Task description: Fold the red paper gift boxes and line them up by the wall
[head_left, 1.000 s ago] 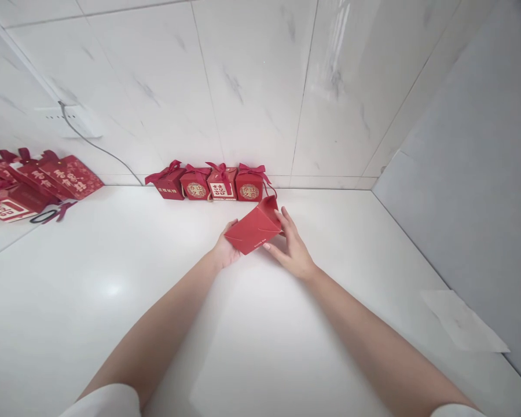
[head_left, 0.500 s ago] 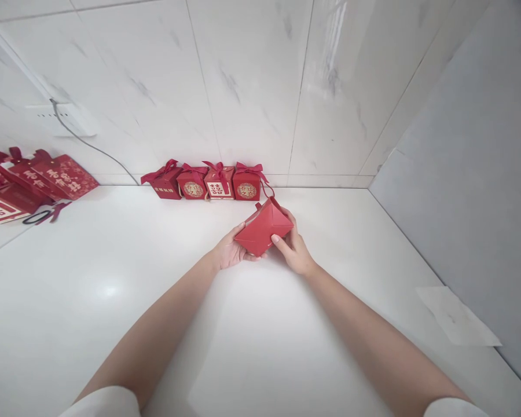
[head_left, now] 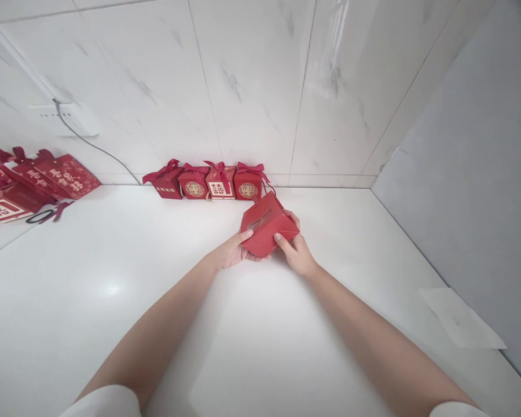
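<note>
A small red paper box point(head_left: 267, 225) is held between both hands just above the white table point(head_left: 113, 301), tilted with a slotted face toward me. My left hand point(head_left: 233, 252) grips its lower left side, thumb on the face. My right hand point(head_left: 296, 250) clasps its right side, fingers curled round the edge. A thin ribbon trails from the box's far side.
Against the back wall stands a row of several finished red boxes with ribbon bows point(head_left: 208, 180). A pile of flat red boxes point(head_left: 30, 182) lies at the far left. A sheet of white paper point(head_left: 460, 318) lies at the right, beside a grey wall panel.
The box has been folded from a flat, wide shape into a squarer one and turned, its slotted face now up. Both hands moved slightly up and right with it.
</note>
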The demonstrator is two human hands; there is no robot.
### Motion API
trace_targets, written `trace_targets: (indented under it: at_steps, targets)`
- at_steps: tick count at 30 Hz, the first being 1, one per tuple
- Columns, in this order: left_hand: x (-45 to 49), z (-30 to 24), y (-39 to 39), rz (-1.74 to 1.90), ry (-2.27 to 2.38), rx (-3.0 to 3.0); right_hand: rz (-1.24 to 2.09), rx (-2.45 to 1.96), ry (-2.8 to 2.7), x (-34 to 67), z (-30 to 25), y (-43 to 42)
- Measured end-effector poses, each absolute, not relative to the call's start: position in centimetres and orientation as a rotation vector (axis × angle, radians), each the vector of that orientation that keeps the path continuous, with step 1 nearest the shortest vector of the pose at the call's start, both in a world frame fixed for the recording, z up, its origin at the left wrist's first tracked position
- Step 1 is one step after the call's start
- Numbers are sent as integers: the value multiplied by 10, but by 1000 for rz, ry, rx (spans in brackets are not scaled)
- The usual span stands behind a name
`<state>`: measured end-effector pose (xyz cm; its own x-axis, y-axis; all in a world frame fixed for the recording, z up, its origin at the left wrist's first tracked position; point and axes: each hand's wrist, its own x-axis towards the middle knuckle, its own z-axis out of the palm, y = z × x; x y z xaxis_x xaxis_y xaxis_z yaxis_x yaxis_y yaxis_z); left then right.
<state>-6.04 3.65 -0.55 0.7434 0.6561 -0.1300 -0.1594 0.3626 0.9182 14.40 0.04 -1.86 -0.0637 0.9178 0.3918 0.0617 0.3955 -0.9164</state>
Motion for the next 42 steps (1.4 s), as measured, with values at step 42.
trace_targets:
  at_steps: [42]
  targets:
    - [-86, -6, 66, 943, 865, 1341, 1319, -807, -1233, 160, -19, 18]
